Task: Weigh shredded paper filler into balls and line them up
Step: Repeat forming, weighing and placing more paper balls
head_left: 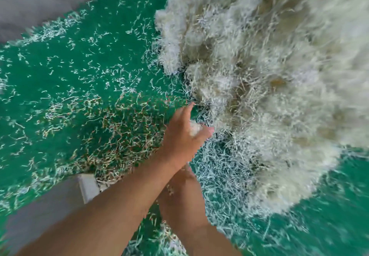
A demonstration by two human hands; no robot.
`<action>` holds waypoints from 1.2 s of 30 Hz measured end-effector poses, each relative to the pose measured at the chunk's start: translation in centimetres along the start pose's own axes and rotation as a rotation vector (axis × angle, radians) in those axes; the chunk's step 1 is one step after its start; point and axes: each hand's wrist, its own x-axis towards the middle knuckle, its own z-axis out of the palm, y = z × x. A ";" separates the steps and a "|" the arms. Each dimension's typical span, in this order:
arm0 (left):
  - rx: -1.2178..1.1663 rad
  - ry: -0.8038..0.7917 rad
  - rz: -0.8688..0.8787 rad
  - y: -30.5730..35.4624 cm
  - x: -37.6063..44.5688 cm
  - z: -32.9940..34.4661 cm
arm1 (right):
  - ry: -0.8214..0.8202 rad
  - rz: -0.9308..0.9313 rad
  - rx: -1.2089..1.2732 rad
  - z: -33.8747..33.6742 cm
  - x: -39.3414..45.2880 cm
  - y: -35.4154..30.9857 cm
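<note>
A big heap of white shredded paper filler (269,76) covers the right half of a green surface (60,72). At the heap's near edge, my left hand (183,134) reaches in from the lower left and pinches a small tuft of shredded paper (194,128) between thumb and fingers. My right hand (184,178) comes up from the bottom, and its fingers are hidden under my left wrist, with a few shreds clinging to it. No paper balls or scale can be made out, and the whole view is motion-blurred.
Loose shreds lie scattered across the green surface, thickest near my arms (119,136). A white boxy corner (88,188) shows at the surface's near edge beside my left forearm. Grey floor (30,6) lies beyond the far left edge.
</note>
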 end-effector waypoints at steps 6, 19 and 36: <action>0.221 0.008 0.045 2.5 -1.9 5.3 | 0.176 0.147 0.130 -7.9 -6.4 4.7; -0.396 -0.178 -0.123 11.0 -7.6 10.3 | 0.455 0.684 0.248 -16.9 -8.5 7.5; -0.571 -0.048 -0.444 10.0 -15.7 -0.8 | 0.010 1.027 0.976 -15.0 -9.9 0.0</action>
